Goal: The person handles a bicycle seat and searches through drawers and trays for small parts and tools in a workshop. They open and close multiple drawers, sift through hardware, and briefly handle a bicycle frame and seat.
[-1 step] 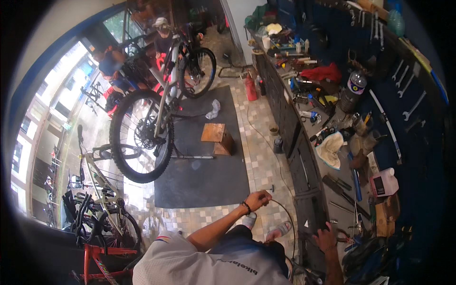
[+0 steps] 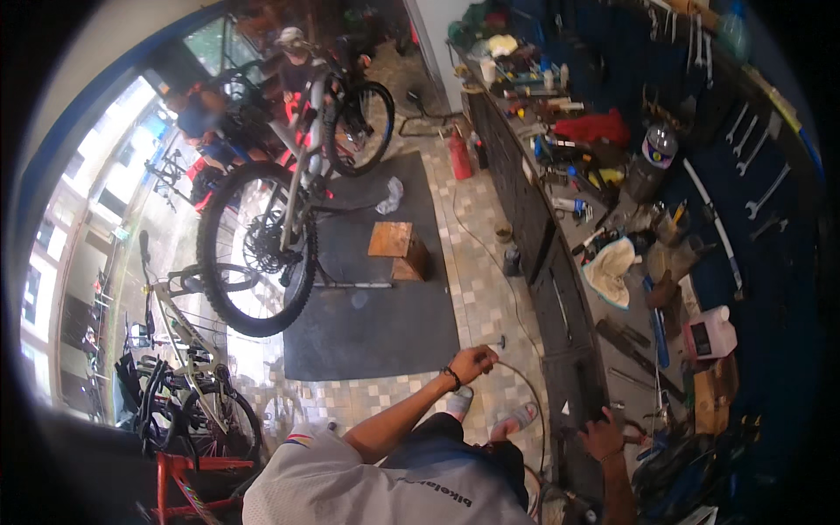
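My left hand (image 2: 475, 360) is stretched forward over the tiled floor, closed on a thin dark cable (image 2: 530, 398). The cable's end (image 2: 502, 341) sticks out just past my fingers, and the rest curves down to the right toward my feet. My right hand (image 2: 604, 435) lies on the near end of the dark workbench (image 2: 560, 297), fingers over small tools there; what it grips is hidden. A black band sits on my left wrist.
A bicycle (image 2: 262, 254) is raised on a stand over a black mat (image 2: 376, 337), with a wooden box (image 2: 398, 249) beside it. A red extinguisher (image 2: 459, 157) stands by the bench. Wrenches (image 2: 757, 188) hang on the blue wall. More bicycles (image 2: 188, 402) stand left; people (image 2: 293, 57) are behind.
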Demonstrator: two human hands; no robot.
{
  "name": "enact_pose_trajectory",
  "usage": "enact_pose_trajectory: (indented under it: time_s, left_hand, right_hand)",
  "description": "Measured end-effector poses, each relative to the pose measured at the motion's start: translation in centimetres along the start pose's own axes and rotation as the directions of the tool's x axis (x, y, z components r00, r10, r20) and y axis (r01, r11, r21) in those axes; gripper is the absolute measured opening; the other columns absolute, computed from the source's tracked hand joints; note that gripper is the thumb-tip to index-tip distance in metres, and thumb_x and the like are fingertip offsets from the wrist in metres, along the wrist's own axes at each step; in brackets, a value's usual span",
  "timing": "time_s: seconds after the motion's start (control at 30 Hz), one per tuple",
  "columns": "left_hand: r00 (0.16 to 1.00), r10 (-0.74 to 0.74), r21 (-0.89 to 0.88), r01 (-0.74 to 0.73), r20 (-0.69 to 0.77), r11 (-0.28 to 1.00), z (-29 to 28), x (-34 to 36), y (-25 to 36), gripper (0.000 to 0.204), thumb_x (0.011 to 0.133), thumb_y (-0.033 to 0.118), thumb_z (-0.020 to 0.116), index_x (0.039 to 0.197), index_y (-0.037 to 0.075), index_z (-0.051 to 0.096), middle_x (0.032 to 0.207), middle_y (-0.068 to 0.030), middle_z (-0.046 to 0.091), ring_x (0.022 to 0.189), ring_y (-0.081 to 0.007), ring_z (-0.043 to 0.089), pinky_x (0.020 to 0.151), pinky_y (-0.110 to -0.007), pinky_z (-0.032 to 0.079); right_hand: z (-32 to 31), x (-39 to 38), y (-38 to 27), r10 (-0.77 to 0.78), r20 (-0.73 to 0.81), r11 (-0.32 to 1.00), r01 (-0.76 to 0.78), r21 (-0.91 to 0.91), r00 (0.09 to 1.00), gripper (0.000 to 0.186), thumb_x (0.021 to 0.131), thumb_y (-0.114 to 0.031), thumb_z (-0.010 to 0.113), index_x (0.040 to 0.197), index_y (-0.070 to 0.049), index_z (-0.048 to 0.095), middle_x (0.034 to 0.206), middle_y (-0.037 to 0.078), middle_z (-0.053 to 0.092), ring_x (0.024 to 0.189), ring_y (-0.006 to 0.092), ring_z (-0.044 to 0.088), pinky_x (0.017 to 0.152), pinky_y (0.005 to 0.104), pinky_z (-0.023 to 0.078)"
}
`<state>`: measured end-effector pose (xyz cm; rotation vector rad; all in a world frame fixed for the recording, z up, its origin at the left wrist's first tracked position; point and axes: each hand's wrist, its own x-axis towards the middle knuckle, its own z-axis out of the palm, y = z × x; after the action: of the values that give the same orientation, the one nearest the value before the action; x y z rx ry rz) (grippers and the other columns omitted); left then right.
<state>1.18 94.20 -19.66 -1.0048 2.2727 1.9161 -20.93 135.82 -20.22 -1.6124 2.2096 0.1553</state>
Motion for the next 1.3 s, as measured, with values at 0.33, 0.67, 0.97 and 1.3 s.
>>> enact_pose_trajectory:
  time_s: [0.33, 0.67, 0.97, 1.3]
  left_hand:
    - [0.905, -0.094, -0.142, 0.166, 0.415, 0.976, 12.6, 9.0, -12.9, 0.019, 0.107, 0.016, 0.060, 0.113, 0.002, 0.070, 0.086, -0.0044, 0.072, 0.077, -0.0110, 0.067, 0.068, -0.027, 0.053]
    - [0.750, -0.346, -0.652, 0.661, 0.563, 0.371, 30.3, 12.3, -10.8, 0.026, 0.098, 0.006, 0.057, 0.123, 0.003, 0.050, 0.110, -0.0134, 0.066, 0.102, -0.0321, 0.069, 0.095, -0.050, 0.060]
    - [0.679, -0.123, -0.682, 0.731, 0.724, 0.029, 29.5, 9.5, -16.7, 0.075, 0.097, 0.074, 0.058, 0.120, 0.003, 0.061, 0.116, -0.0103, 0.066, 0.120, -0.0276, 0.060, 0.111, -0.046, 0.045]
    - [0.776, -0.357, -0.703, 0.626, 0.520, 0.338, 14.8, -2.7, -21.2, 0.079, 0.100, 0.071, 0.052, 0.154, 0.014, 0.047, 0.147, -0.0056, 0.060, 0.136, -0.0267, 0.058, 0.114, -0.046, 0.048]
  right_hand:
    - [0.8, 0.5, 1.7, -0.152, -0.222, 0.980, 0.176, 0.094, 0.963, 0.028, 0.095, -0.038, 0.071, 0.087, -0.012, 0.063, 0.069, 0.006, 0.062, 0.076, 0.0258, 0.068, 0.112, 0.0421, 0.046]
    - [-0.8, 0.8, 0.8, -0.051, -0.239, 0.986, 0.087, 0.142, 0.970, 0.031, 0.081, -0.036, 0.084, 0.091, -0.012, 0.068, 0.078, 0.004, 0.063, 0.100, 0.0280, 0.067, 0.105, 0.0418, 0.048]
    - [0.2, -0.2, 2.1, 0.013, -0.404, 0.968, 0.090, 0.235, 0.915, 0.042, 0.076, -0.024, 0.086, 0.109, -0.002, 0.068, 0.110, 0.015, 0.072, 0.119, 0.0358, 0.066, 0.098, 0.0437, 0.055]
    - [0.5, -0.2, 1.9, -0.011, -0.454, 0.986, 0.085, 0.143, 0.891, 0.036, 0.095, -0.030, 0.074, 0.115, -0.001, 0.065, 0.116, 0.016, 0.071, 0.121, 0.0350, 0.065, 0.098, 0.0442, 0.054]
